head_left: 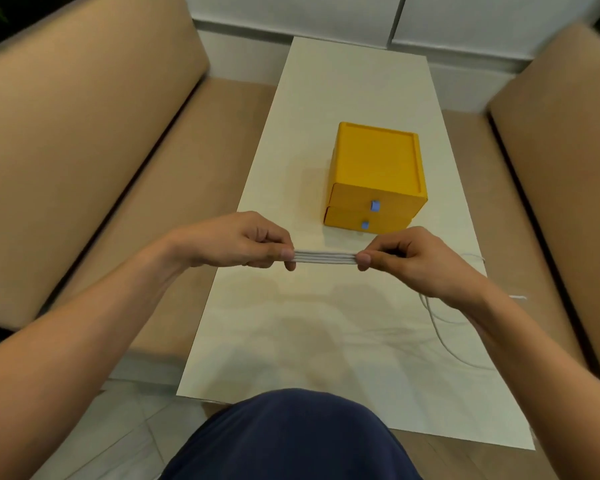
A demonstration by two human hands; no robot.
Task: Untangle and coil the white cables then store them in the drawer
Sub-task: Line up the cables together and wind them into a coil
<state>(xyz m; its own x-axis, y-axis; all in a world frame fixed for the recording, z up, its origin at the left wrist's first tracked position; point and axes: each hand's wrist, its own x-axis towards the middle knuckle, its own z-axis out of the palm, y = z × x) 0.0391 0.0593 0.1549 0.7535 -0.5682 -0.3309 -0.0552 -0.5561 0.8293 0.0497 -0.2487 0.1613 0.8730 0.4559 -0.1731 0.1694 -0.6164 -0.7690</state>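
Observation:
A folded white cable bundle (324, 258) is stretched level between my two hands, above the near half of the table. My left hand (243, 242) pinches its left end and my right hand (409, 256) pinches its right end. Several strands run side by side in the bundle. Just behind the bundle stands a yellow two-drawer box (378, 164), both drawers closed, each with a small blue handle (374, 205). A second white cable (444, 336) lies loose on the table under my right forearm, partly hidden by it.
The long pale table (326, 341) runs away from me. Tan sofas flank it, one on the left (84, 150) and one on the right (561, 168). My knee in dark blue cloth (291, 438) overlaps the table's near edge.

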